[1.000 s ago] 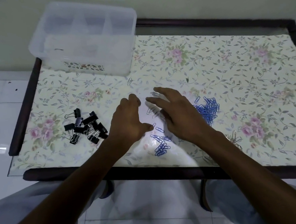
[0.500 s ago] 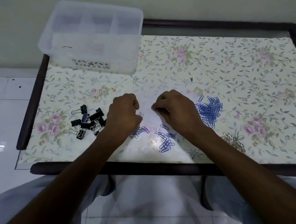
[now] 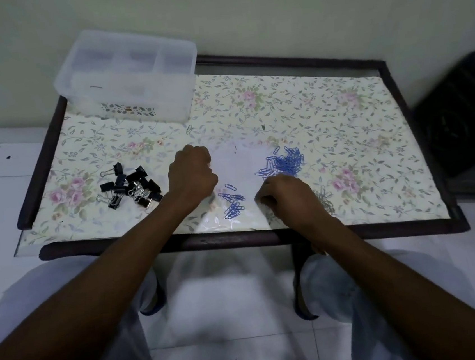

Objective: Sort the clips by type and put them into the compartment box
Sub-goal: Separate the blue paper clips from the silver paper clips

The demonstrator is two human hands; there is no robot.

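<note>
My left hand (image 3: 193,175) is curled into a fist on the floral table, just right of a heap of black binder clips (image 3: 130,188). My right hand (image 3: 286,196) is curled near the front edge, fingertips down. Both fists seem to hold paper clips, though the fingers hide them. A small group of blue paper clips (image 3: 233,203) lies between my hands. A bigger blue pile (image 3: 285,161) lies beyond my right hand. Silver paper clips (image 3: 324,197) are heaped at its right. The clear compartment box (image 3: 134,102) stands at the far left corner.
One silver paper clip (image 3: 189,129) lies alone in front of the box. The table has a raised dark wooden frame (image 3: 207,240). A dark object (image 3: 464,115) stands on the floor to the right. My knees are under the front edge.
Both hands closed from flat to fists over the loose clips in the middle, which are gone from the table. My right hand then drew back toward the front edge.
</note>
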